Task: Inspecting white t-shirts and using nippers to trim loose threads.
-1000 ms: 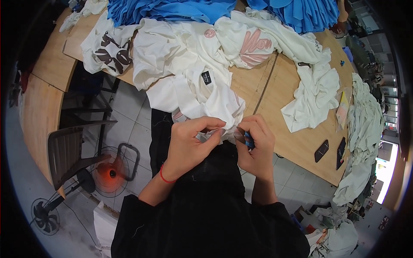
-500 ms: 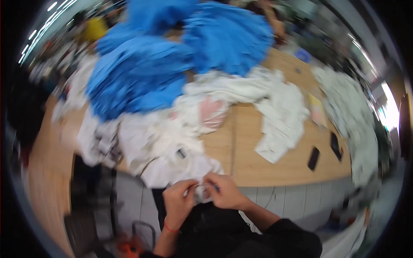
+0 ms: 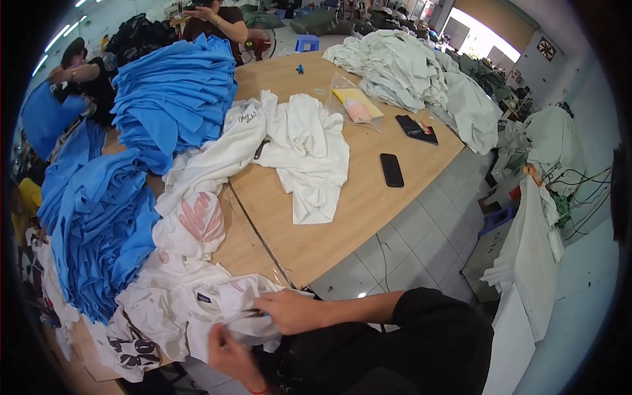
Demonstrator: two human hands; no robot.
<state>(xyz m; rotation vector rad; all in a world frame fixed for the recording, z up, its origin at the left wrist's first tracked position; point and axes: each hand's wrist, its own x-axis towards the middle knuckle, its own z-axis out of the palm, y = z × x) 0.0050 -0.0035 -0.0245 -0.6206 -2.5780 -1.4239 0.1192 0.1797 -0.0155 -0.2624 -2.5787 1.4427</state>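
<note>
A white shirt (image 3: 227, 296) with a dark neck label lies at the near table edge, its near part hanging toward my body. My right hand (image 3: 289, 312) is closed on a small dark pointed tool (image 3: 255, 312) with a touch of blue, possibly thread snips. Its fingers also rest against the white cloth. Lower and to the left, my left hand (image 3: 234, 359) is blurred, its fingers curled together in front of the shirt. Whatever it pinches is hidden. More white shirts lie around this one, including one with a pink print (image 3: 201, 217).
Tall stacks of blue cloth (image 3: 174, 99) stand at the left. A wooden table (image 3: 316, 247) carries a white garment (image 3: 306, 151), a phone (image 3: 391, 170), a dark wallet-like item (image 3: 417, 129) and a pale cloth heap (image 3: 401, 66). Two people work beyond the stacks; one holds blue cloth (image 3: 49, 118).
My view has swung to the right and steadied. Both hands were together at the cloth; now the left is lower and apart from the right. The white shirt is spread wider.
</note>
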